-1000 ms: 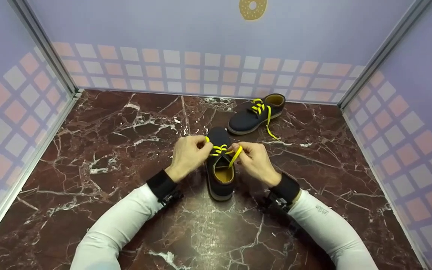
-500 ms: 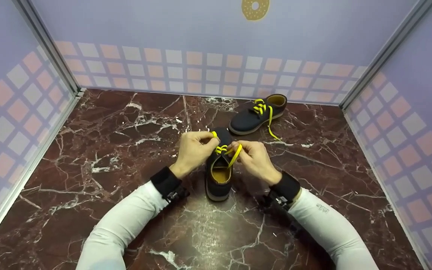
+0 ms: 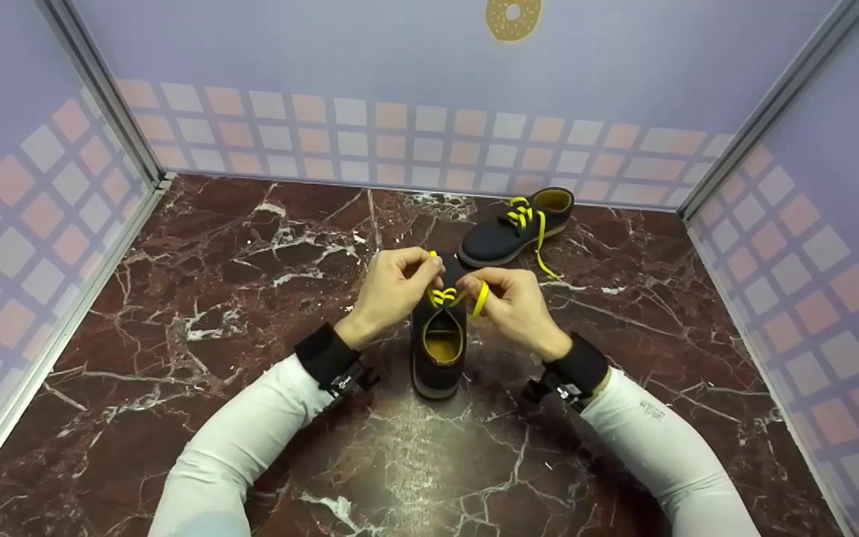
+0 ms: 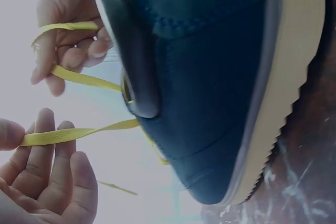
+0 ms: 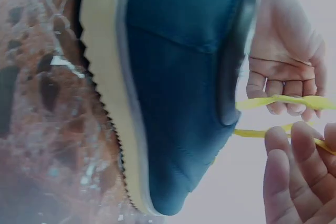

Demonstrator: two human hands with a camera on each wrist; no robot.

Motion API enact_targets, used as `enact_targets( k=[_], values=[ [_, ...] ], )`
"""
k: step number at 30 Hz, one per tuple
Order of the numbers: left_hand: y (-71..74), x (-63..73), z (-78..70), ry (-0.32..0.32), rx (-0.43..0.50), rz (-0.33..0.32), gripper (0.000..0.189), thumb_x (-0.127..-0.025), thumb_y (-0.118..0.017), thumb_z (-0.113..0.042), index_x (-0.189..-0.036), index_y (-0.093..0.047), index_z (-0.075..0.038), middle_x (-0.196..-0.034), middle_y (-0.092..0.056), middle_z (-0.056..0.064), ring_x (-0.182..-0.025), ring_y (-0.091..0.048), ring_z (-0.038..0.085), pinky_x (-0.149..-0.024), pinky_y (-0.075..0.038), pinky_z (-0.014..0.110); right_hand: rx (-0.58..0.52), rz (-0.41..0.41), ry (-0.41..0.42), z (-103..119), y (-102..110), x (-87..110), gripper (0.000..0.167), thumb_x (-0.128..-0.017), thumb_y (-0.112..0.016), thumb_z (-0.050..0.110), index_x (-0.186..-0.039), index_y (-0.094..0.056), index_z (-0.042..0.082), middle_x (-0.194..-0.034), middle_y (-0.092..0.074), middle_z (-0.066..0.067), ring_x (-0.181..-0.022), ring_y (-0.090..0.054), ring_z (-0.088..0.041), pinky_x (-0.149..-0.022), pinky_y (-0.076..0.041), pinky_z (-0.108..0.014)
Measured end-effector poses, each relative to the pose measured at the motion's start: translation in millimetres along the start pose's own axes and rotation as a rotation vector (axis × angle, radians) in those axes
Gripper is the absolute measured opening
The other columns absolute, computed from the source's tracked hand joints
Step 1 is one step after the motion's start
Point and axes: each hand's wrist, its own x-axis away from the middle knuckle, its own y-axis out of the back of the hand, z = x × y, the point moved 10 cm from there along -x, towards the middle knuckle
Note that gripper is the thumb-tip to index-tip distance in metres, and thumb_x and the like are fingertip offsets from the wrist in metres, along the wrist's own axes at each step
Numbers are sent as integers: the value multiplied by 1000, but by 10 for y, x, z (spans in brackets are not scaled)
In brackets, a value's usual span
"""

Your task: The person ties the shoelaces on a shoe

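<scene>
At the left I see a white left sleeve (image 3: pixel 224 447) and a black wristband (image 3: pixel 325 356), then the left hand (image 3: pixel 388 294), pinching one yellow lace end (image 4: pixel 52 137) between thumb and fingers. Next along I have the near dark shoe (image 3: pixel 437 379), upright on the marbled surface (image 3: pixel 213 358) between the two hands, toe pointing away from the person; both lengths of its lace stretch from it to the fingers. Right of it, I watch the right hand (image 3: pixel 515 306) pinch the other lace end (image 3: pixel 481 298), which loops over its fingers. Farther back, near the tiled-pattern wall (image 3: pixel 400 60), I make out the far shoe (image 3: pixel 500 237), upright, its own lace trailing onto the surface.
</scene>
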Motion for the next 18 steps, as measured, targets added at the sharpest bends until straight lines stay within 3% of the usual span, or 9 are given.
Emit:
enact_targets(
  k=[3,7,13,18],
  values=[
    [15,-28,-79,-36,-52,5,23,-109,-69,-12,-91,-83,-7,-81,-82,14,-62,-65,11,-57,-41,16,-15,-19,31,77,59,-28,14,-106,-75,6,-107,-86,-3,-88,-82,-23,-69,-72,-2,-65,-54,-14],
    [17,-53,-139,-60,-104,6,23,-109,-70,-15,-94,-84,-7,-81,-83,12,-61,-58,0,-59,-42,16,-46,-35,56,155,126,-59,14,-105,-75,2,-109,-85,-6,-87,-81,-27,-69,-73,1,-62,-54,-15],
    [-11,-78,-210,-98,-142,21,23,-109,-72,-17,-94,-85,-6,-81,-83,12,-64,-63,4,-61,-45,16,-136,-38,61,221,192,-97,19,-107,-71,-2,-121,-80,-9,-97,-81,-30,-72,-77,-4,-61,-57,-20],
    [-42,-82,-261,-130,-178,41,24,-110,-71,-18,-94,-84,-6,-81,-83,9,-64,-66,10,-62,-45,16,-107,-56,75,275,248,-107,20,-107,-70,-2,-124,-80,-7,-99,-82,-26,-76,-74,-2,-64,-54,-18]
  ],
)
